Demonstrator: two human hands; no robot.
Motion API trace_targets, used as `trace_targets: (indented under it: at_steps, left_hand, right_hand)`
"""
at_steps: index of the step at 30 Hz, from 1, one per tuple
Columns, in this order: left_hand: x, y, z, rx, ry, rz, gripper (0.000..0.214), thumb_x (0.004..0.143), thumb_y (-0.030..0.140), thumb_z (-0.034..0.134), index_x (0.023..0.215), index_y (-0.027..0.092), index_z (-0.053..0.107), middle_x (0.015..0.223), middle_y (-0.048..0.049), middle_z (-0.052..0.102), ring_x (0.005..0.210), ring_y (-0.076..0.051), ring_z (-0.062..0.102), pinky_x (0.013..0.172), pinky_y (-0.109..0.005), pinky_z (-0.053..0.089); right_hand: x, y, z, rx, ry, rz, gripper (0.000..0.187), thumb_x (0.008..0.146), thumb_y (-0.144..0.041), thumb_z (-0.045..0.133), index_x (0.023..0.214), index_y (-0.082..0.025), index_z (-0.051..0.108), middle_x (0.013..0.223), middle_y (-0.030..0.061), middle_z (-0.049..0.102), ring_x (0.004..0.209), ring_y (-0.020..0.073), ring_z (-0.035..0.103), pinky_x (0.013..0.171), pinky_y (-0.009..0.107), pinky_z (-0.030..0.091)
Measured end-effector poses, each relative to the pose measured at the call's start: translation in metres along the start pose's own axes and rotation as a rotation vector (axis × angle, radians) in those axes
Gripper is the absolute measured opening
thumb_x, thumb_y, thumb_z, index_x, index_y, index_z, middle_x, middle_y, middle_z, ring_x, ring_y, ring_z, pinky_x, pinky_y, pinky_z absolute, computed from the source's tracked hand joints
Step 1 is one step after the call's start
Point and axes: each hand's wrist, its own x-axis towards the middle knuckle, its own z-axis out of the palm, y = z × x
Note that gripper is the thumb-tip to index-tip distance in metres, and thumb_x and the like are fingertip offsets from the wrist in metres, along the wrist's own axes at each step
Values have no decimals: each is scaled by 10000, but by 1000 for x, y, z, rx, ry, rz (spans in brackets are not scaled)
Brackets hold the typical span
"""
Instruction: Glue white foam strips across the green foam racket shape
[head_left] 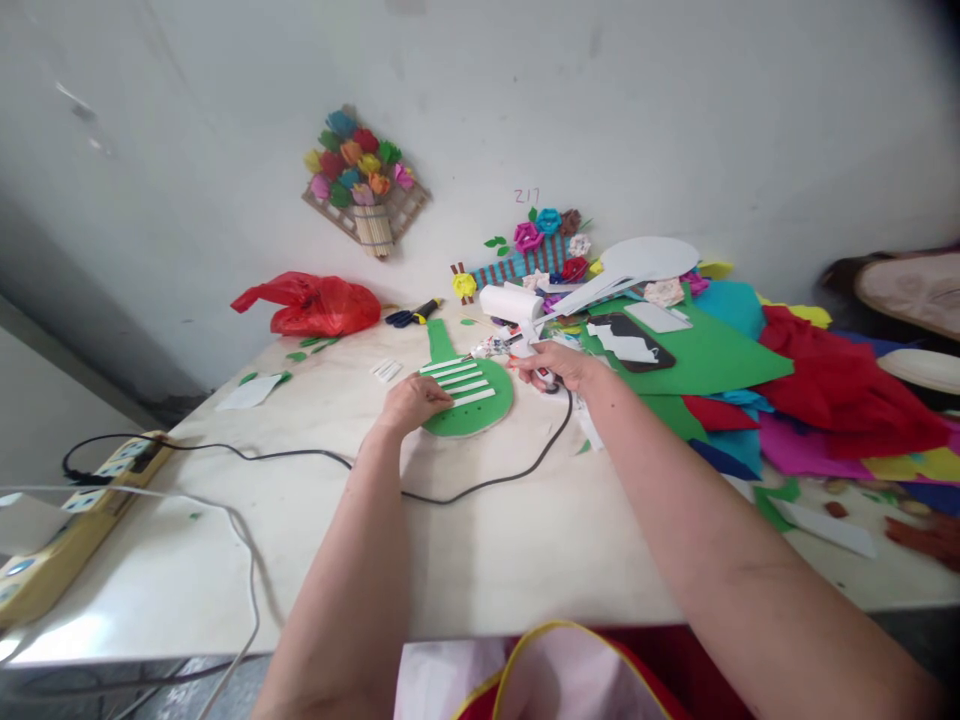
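A green guitar-like cutout [491, 412] with a round body and short neck lies on the table, crossed by several white strips [461, 378]. At the left end of the lowest strip, my left hand [416, 402] has its fingers pinched together on it. A row of small dark dots runs below that strip. My right hand [553, 366] is wrapped around a white hot glue gun [531, 340], whose nozzle points left above the cutout's upper right edge. A black cord trails from its handle. Loose short white strips [385, 370] lie left of the cutout.
A red plastic bag [322, 306] and dark scissors with a yellow-handled tool [412, 314] are behind. Green sheets [720, 350] and coloured fabric [840, 385] pile up at right. The black cord [480, 492] crosses to a power strip [90, 510] at left.
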Motion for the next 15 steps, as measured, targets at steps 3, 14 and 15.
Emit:
trace_targets:
  at_steps: [3, 14, 15]
  left_hand:
    - [0, -1, 1, -12, 13, 21, 116, 675, 321, 625, 691, 241, 707, 797, -8, 662, 807, -173, 529, 689, -254, 372]
    - [0, -6, 3, -133, 50, 5, 117, 651, 300, 624, 669, 212, 699, 774, -23, 659, 770, -166, 531, 683, -257, 382]
    - [0, -7, 3, -175, 61, -17, 128, 641, 307, 629, 671, 204, 699, 760, -26, 654, 747, -161, 531, 665, -254, 383]
  right_hand:
    - [1, 1, 0, 9, 1, -5, 255, 616, -335, 690, 630, -110, 570, 527, 1, 577, 317, 48, 447, 317, 165, 318]
    - [2, 5, 3, 79, -14, -67, 217, 627, -308, 670, 653, -116, 571, 527, 1, 579, 351, 62, 469, 341, 175, 331]
    - [3, 7, 3, 91, -18, -86, 213, 629, -304, 669, 651, -115, 572, 531, 1, 578, 357, 63, 473, 347, 178, 335]
